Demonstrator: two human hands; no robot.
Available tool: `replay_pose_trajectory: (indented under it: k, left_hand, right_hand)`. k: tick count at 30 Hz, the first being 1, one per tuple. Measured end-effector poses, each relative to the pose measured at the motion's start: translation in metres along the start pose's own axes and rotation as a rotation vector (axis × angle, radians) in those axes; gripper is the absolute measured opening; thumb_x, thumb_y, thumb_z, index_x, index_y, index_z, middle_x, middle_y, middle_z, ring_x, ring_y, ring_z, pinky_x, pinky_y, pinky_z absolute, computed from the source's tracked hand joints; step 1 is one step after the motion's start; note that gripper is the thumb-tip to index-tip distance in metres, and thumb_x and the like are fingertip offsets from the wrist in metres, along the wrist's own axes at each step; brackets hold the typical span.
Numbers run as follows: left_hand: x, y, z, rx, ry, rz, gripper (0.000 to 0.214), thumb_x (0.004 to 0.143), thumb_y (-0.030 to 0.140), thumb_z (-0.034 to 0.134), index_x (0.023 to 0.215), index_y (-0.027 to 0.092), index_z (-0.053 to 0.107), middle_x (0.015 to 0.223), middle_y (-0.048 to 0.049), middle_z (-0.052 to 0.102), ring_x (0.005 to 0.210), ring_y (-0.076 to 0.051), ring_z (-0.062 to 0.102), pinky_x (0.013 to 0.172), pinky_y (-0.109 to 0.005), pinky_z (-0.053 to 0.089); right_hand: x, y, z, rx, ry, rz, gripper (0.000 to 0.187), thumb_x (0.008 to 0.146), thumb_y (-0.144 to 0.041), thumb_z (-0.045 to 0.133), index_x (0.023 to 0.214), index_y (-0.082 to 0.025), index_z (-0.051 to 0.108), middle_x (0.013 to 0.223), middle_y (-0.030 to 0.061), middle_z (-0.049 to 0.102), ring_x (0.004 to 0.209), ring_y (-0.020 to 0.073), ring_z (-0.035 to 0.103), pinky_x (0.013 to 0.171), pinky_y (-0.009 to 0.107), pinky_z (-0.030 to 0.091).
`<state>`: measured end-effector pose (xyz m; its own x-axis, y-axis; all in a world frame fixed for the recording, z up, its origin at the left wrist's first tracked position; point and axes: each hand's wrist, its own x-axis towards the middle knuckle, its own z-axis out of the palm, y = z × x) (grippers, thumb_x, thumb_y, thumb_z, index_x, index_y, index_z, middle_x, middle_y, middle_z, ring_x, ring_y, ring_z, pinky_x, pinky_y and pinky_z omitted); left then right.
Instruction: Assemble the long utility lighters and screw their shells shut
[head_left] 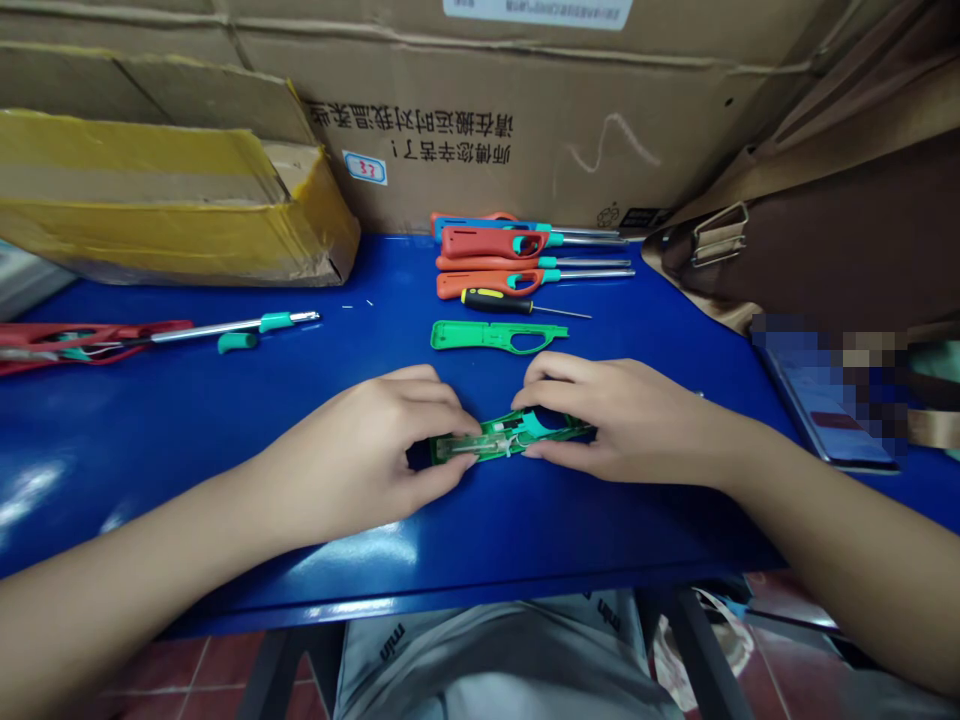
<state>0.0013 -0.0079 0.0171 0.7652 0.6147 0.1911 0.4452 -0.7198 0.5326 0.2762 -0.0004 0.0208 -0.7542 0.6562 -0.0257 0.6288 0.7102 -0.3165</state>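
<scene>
An open green lighter body [501, 437] with its inner parts showing lies on the blue table [225, 400]. My left hand [375, 450] pinches its left end with curled fingers. My right hand [607, 415] grips its right end, fingers closed over the top. Just behind lies the matching green cover half [495, 335]. A screwdriver [517, 303] with a black and yellow handle rests beyond the cover.
Several assembled orange and red long-nozzle lighters [517, 260] are lined up at the back. A red lighter with a metal tube [150, 335] and a loose teal cap [237, 342] lie left. A yellow-taped carton [165, 200], large cardboard boxes and a brown bag [825, 230] border the table.
</scene>
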Motion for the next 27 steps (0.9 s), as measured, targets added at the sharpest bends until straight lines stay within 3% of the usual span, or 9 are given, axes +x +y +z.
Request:
replay_pose_trajectory:
  k: [11,21,27]
  left_hand:
    - [0.001,-0.006,0.002,0.027,0.042,-0.035,0.015,0.099,0.024,0.068,0.105,0.022,0.081,0.095,-0.0019,0.077,0.087,-0.017,0.067,0.080,-0.031,0.053]
    - [-0.003,-0.010,-0.004,0.096,0.001,-0.078,0.017,0.100,0.027,0.066,0.107,0.025,0.081,0.099,-0.0017,0.077,0.091,-0.019,0.068,0.083,-0.033,0.052]
    - [-0.003,-0.010,-0.005,0.137,-0.003,-0.068,0.018,0.100,0.027,0.064,0.108,0.023,0.080,0.100,-0.0026,0.077,0.092,-0.020,0.068,0.084,-0.035,0.053]
  right_hand:
    - [0.002,-0.006,0.003,-0.038,0.048,0.049,0.026,0.099,-0.039,0.066,0.119,-0.023,0.069,0.119,0.0042,0.067,0.083,0.0170,0.066,0.064,0.031,0.043]
    - [-0.003,0.004,-0.006,0.090,0.012,-0.016,0.031,0.100,-0.036,0.065,0.128,-0.023,0.069,0.131,0.0045,0.067,0.109,0.0213,0.069,0.085,0.034,0.054]
    - [-0.002,0.005,-0.003,-0.037,0.050,-0.080,0.029,0.103,-0.034,0.060,0.127,-0.021,0.069,0.131,0.0069,0.070,0.105,0.0224,0.072,0.082,0.035,0.054]
